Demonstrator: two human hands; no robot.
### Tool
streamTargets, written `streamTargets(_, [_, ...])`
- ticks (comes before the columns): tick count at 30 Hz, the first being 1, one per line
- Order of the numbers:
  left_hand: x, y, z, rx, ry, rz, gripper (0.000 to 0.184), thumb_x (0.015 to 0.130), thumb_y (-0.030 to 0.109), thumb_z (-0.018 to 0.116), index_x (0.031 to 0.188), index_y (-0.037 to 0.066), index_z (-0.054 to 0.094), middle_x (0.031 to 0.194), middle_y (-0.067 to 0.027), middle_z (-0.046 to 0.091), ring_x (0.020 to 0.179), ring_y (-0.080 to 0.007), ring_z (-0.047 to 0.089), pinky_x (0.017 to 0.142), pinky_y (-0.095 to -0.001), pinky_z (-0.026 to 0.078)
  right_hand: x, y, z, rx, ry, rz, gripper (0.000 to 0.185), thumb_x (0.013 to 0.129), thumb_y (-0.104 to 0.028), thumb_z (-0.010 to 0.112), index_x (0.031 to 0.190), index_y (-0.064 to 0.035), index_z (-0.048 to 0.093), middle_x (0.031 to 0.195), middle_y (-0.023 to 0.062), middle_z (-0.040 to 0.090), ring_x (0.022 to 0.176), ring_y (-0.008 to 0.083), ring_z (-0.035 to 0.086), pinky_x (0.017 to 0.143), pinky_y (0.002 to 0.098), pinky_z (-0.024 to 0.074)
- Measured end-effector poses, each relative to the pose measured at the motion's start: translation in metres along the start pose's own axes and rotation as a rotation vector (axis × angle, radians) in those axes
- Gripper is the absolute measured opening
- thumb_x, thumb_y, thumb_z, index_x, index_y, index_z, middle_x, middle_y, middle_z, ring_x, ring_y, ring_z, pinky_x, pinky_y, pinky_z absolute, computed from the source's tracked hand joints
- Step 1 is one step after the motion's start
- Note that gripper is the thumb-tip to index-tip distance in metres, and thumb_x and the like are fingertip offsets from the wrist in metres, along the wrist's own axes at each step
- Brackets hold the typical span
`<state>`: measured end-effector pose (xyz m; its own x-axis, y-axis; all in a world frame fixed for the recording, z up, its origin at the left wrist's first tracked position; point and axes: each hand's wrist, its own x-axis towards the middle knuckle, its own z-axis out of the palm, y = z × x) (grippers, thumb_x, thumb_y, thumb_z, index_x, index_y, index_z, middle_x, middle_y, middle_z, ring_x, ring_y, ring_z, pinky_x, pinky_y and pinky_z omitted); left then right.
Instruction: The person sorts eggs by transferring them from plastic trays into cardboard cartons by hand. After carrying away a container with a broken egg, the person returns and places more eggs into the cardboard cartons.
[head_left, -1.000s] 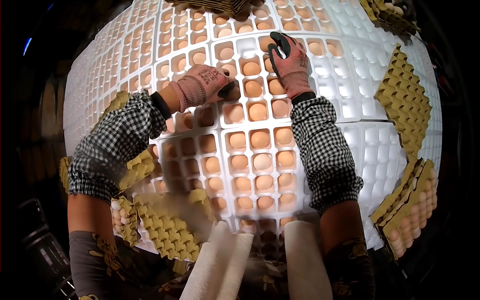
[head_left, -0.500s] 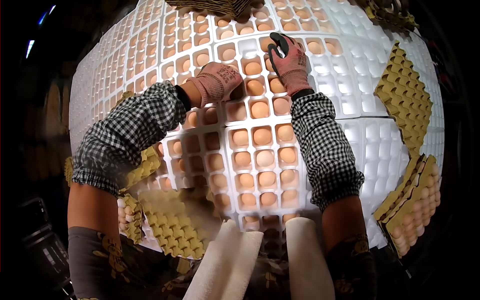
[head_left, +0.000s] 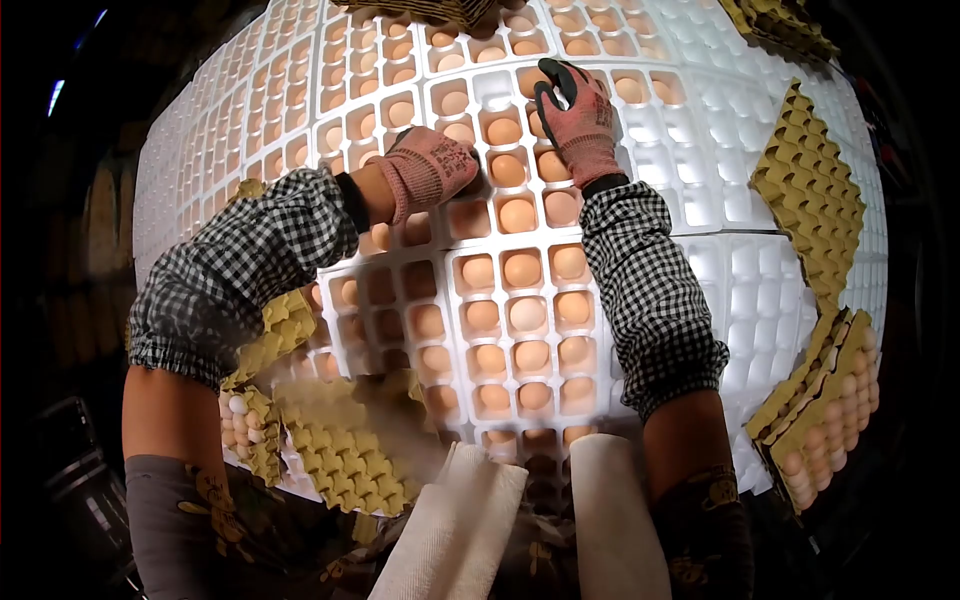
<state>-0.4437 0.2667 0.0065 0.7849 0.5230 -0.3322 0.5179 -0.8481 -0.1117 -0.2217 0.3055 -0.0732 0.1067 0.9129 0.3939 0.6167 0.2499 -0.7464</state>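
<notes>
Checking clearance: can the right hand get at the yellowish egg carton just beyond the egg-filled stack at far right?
Probably yes: only low white trays lie between the right hand and the egg carton, with nothing seen standing in the way.

Clear lane from above between left grip (head_left: pixel 432 172) and right grip (head_left: pixel 580 125), over sunken eggs (head_left: pixel 507 170). Right of the right sleeve (head_left: pixel 650 290), low white trays (head_left: pixel 755 300) leave passage as far as the yellowish egg carton (head_left: pixel 812 190). Obstacles: left sleeve (head_left: pixel 245 250) across the left side; carton stack (head_left: pixel 430 11) at far edge; pale tubes (head_left: pixel 620 520) at near edge.
</notes>
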Motion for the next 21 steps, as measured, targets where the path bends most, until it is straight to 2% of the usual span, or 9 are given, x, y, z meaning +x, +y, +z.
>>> streamTargets(1, [0.004,0.000,-0.003,-0.008,-0.019,0.027,0.009,0.084,0.015,0.060,0.089,0.008,0.065,0.094,-0.0089,0.066,0.077,-0.0280,0.068,0.064,-0.0389,0.055,0.002,0.001,0.001,0.000,-0.014,0.009,0.039,0.081,-0.026,0.072,0.118,-0.0163,0.067,0.117,0.0081,0.065,0.110,0.0318,0.059,0.096,0.0429,0.0478])
streamTargets(4, [0.015,0.001,-0.015,0.017,-0.153,-0.043,0.013,0.081,0.017,0.065,0.091,0.009,0.068,0.090,-0.0093,0.068,0.081,-0.0287,0.068,0.069,-0.0396,0.056,0.003,0.003,0.004,-0.042,-0.012,-0.002,0.040,0.081,-0.027,0.071,0.119,-0.0161,0.065,0.119,0.0082,0.064,0.111,0.0314,0.058,0.098,0.0439,0.0466])
streamTargets(7, [0.019,-0.005,-0.022,-0.099,-0.160,-0.062,0.024,0.075,0.021,0.071,0.097,0.011,0.069,0.089,-0.0094,0.070,0.087,-0.0297,0.068,0.075,-0.0399,0.056,0.002,0.004,0.002,-0.034,-0.009,-0.012,0.040,0.082,-0.027,0.071,0.119,-0.0171,0.065,0.120,0.0078,0.064,0.111,0.0312,0.058,0.100,0.0443,0.0452])
streamTargets(9, [0.024,-0.007,-0.026,-0.110,-0.314,-0.124,0.034,0.069,0.025,0.076,0.100,0.013,0.069,0.093,-0.0091,0.070,0.092,-0.0304,0.068,0.078,-0.0403,0.055,0.002,0.002,0.001,-0.023,-0.019,0.001,0.039,0.082,-0.027,0.071,0.119,-0.0174,0.065,0.119,0.0078,0.064,0.111,0.0308,0.058,0.101,0.0444,0.0448])
streamTargets(13, [0.017,-0.010,-0.024,-0.084,-0.216,-0.073,0.034,0.070,0.027,0.076,0.098,0.010,0.068,0.090,-0.0098,0.069,0.089,-0.0304,0.068,0.077,-0.0408,0.054,0.002,0.004,0.002,-0.013,-0.018,0.010,0.038,0.082,-0.027,0.071,0.118,-0.0170,0.066,0.119,0.0078,0.064,0.110,0.0306,0.058,0.099,0.0436,0.0459])
streamTargets(15, [0.015,-0.010,-0.027,-0.086,-0.259,-0.081,0.035,0.070,0.029,0.077,0.097,0.010,0.067,0.089,-0.0100,0.068,0.088,-0.0304,0.068,0.076,-0.0415,0.054,0.002,0.004,0.002,-0.036,-0.006,-0.009,0.037,0.082,-0.027,0.072,0.117,-0.0170,0.066,0.119,0.0079,0.064,0.110,0.0307,0.058,0.099,0.0435,0.0463])
streamTargets(17, [0.006,-0.009,-0.029,-0.116,-0.149,-0.106,0.036,0.070,0.030,0.079,0.096,0.009,0.067,0.089,-0.0101,0.068,0.088,-0.0303,0.068,0.076,-0.0424,0.054,0.002,0.005,0.003,-0.047,-0.005,-0.018,0.039,0.082,-0.027,0.072,0.119,-0.0174,0.065,0.119,0.0079,0.064,0.111,0.0306,0.058,0.098,0.0437,0.0463])
streamTargets(19, [-0.008,-0.009,-0.030,-0.122,-0.088,-0.120,0.039,0.070,0.030,0.078,0.101,0.009,0.068,0.093,-0.0102,0.069,0.089,-0.0296,0.068,0.077,-0.0409,0.054,0.002,0.005,0.002,-0.039,0.016,-0.050,0.040,0.082,-0.028,0.072,0.120,-0.0177,0.065,0.119,0.0078,0.064,0.112,0.0305,0.058,0.099,0.0432,0.0462])
streamTargets(21, [-0.024,-0.013,-0.027,-0.287,-0.003,-0.233,0.043,0.072,0.029,0.078,0.109,0.009,0.068,0.099,-0.0102,0.069,0.091,-0.0293,0.068,0.078,-0.0393,0.055,-0.001,0.001,0.000,-0.081,0.126,-0.145,0.045,0.081,-0.027,0.074,0.123,-0.0157,0.063,0.120,0.0091,0.063,0.111,0.0318,0.058,0.099,0.0438,0.0457])
